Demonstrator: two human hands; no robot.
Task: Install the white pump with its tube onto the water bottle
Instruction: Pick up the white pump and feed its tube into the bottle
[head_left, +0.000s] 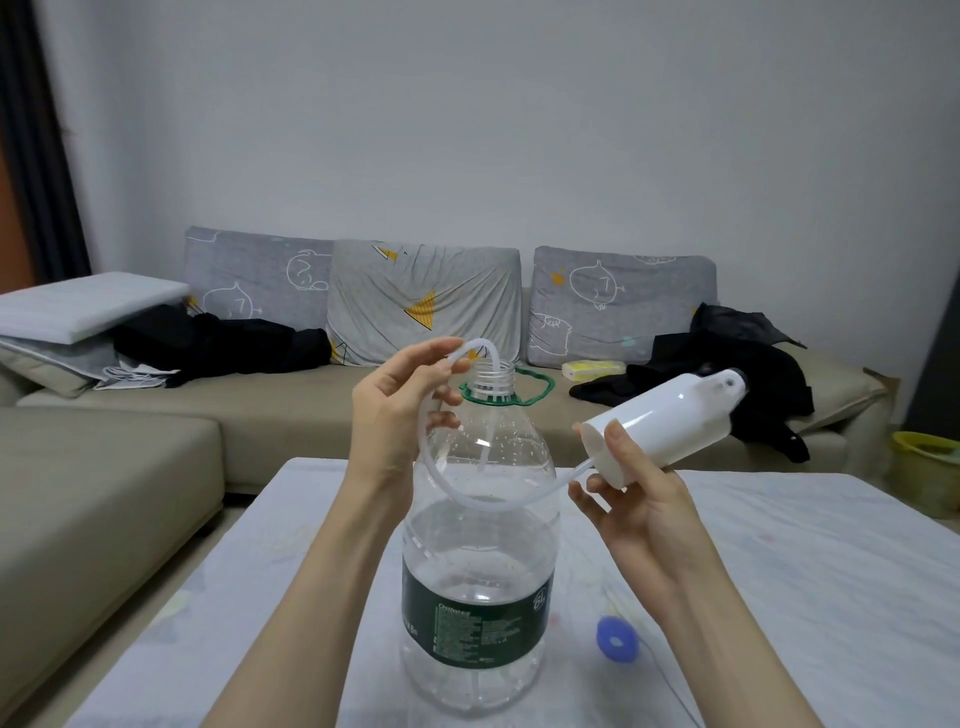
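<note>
A large clear water bottle (480, 525) with a dark green label and a green handle ring at its neck stands upright on the table, its mouth uncapped. My right hand (636, 512) grips the base of the white pump (670, 423), held tilted to the right of the bottle with its spout end up and away. A translucent tube (441, 478) runs from the pump's base, loops in front of the bottle and arches up. My left hand (400, 405) pinches the tube near its free end, which dips into the bottle's mouth.
The table (779, 571) has a pale printed cloth; a blue ring-shaped piece (616, 639) lies on it right of the bottle. A beige sofa (114, 467) with grey cushions and black clothes runs behind and to the left. A yellow-green bin (930, 467) stands at far right.
</note>
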